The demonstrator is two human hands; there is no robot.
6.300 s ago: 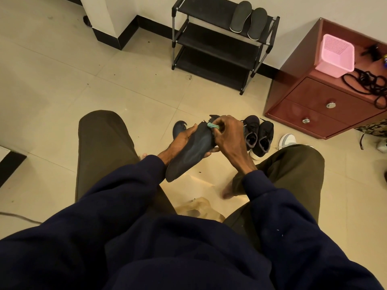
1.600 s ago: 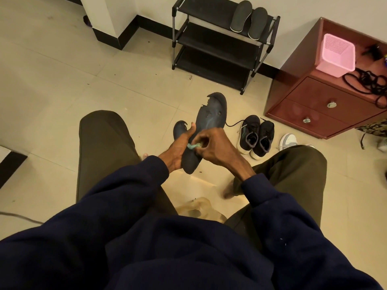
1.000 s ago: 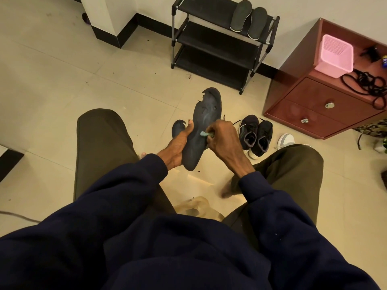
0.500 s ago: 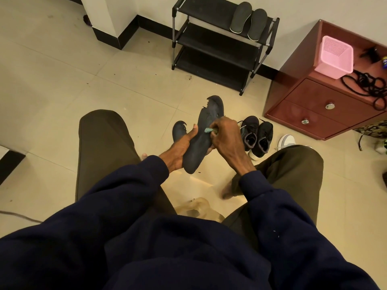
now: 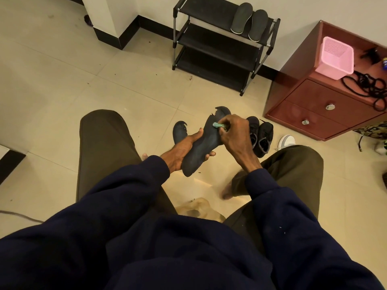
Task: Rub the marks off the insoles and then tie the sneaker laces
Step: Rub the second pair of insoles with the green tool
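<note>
Dim warm indoor light, soft shadows, wide-angle edge bending, slight motion blur.

The red-brown two-drawer cabinet (image 5: 303,97) stands on the tiled floor (image 5: 62,70) against the wall. Each drawer front carries one round metal knob: upper (image 5: 330,106), lower (image 5: 305,122). A pink perforated plastic basket (image 5: 336,58) sits on the cabinet top. A tangled black cord (image 5: 368,88) lies just right of the basket on the same top. A black three-tier shoe rack (image 5: 215,45) stands left of the cabinet, against the same wall. A white shoe toe (image 5: 287,141) lies on the floor near the cabinet's front left corner.
</note>
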